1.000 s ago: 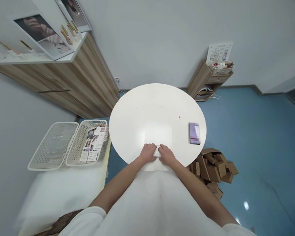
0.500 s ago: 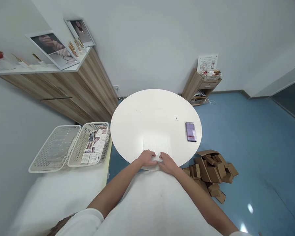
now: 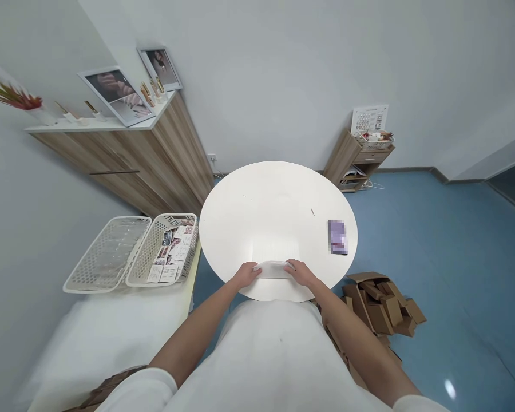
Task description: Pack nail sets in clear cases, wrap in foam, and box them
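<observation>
Between my hands, close to the near edge of the white oval table (image 3: pixel 266 200), is a flat, clear plastic piece (image 3: pixel 273 269) that looks like a sleeve or thin box. My left hand (image 3: pixel 246 274) pinches its left end. At the right end, my right hand (image 3: pixel 300 272) grips it with fingers closed. The piece is see-through, so its exact kind is hard to make out. A purple pack (image 3: pixel 337 236), blurred by pixelation, lies on the table to the right.
On the left side stand a white basket of printed cards (image 3: pixel 137 277) and another basket of clear plastic pieces (image 3: pixel 75 284). Cardboard boxes (image 3: pixel 381 309) are piled on the floor at the right. A wooden cabinet (image 3: pixel 129 154) and a small shelf unit (image 3: pixel 341 157) stand by the wall.
My hands have moved apart, from close together to the two ends of the clear plastic piece, which now shows stretched between them. The view has shifted slightly.
</observation>
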`<state>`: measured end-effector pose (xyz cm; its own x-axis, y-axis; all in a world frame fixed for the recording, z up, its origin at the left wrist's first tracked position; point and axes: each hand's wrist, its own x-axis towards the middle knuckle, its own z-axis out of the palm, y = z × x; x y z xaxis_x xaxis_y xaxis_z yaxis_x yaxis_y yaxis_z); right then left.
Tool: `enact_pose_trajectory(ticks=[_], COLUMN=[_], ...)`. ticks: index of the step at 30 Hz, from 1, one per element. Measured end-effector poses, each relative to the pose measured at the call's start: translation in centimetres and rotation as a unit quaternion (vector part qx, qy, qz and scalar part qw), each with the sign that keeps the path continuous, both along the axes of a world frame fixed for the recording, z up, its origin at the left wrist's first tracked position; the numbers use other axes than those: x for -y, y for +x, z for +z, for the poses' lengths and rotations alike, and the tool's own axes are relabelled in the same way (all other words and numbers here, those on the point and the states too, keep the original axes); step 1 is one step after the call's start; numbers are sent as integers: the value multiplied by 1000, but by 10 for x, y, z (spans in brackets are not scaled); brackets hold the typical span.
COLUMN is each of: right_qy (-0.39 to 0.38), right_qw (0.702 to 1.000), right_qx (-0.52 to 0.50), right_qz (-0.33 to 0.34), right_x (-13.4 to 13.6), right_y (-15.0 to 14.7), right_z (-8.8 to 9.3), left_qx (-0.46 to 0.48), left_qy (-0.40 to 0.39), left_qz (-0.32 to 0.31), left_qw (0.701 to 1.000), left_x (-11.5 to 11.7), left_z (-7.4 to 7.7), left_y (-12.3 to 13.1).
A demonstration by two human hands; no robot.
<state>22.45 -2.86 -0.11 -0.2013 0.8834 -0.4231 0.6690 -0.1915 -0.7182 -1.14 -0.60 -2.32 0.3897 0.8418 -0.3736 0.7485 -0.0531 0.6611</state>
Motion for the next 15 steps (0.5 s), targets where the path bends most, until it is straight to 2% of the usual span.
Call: enact_pose_trajectory(ticks=[6, 15], right_qy=[-7, -10], right_qw=[999, 995], right_qx=[13, 45], right_qz=[-32, -92], right_x=[-11, -16], right_y=[2, 2], right_z=[-14, -25], left_qx=[-77, -157], left_qy=[-16, -26], left_qz=[62, 95], left_qw=[995, 983], left_x=[-4, 4], left_z=[-6, 1], left_y=[5, 10])
